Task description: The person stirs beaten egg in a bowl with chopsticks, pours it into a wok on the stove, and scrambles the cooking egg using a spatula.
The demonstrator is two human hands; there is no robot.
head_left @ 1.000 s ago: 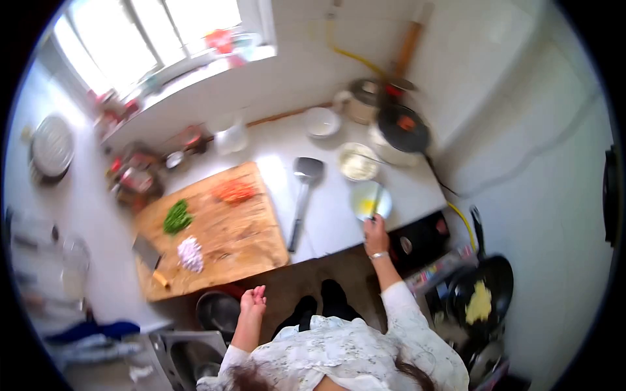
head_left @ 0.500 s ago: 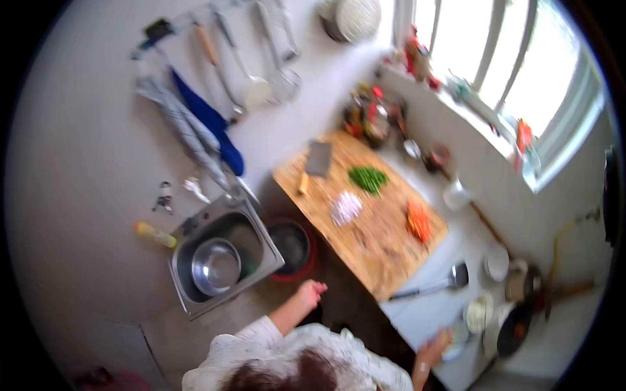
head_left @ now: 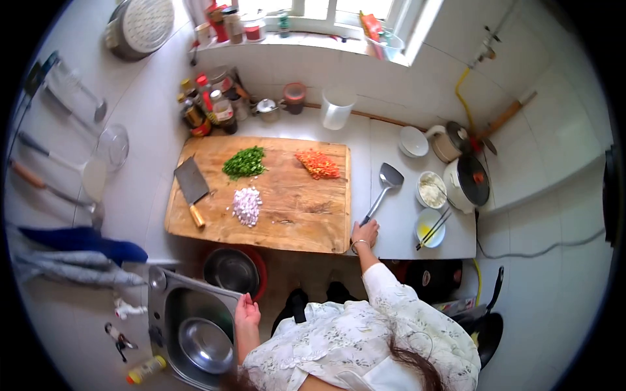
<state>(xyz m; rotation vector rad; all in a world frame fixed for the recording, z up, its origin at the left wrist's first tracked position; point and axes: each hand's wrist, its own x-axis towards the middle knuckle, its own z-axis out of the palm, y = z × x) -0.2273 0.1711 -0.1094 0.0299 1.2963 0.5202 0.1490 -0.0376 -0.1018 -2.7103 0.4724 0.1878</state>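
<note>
While the right hand (head_left: 366, 232) grips the spatula (head_left: 385, 189), the left hand (head_left: 247, 314) hovers by the sink (head_left: 203, 285).
Right of centre, fingers close around the handle beside the board (head_left: 300, 218); lower left, fingers loosely open.

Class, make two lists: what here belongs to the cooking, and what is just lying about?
Likely in use:
spatula, right hand at its handle
chopped greens, red pieces, pale pile
cleaver
bowl of yellow liquid, chopsticks

Probably just about:
blue cloth
yellow bottle
</note>
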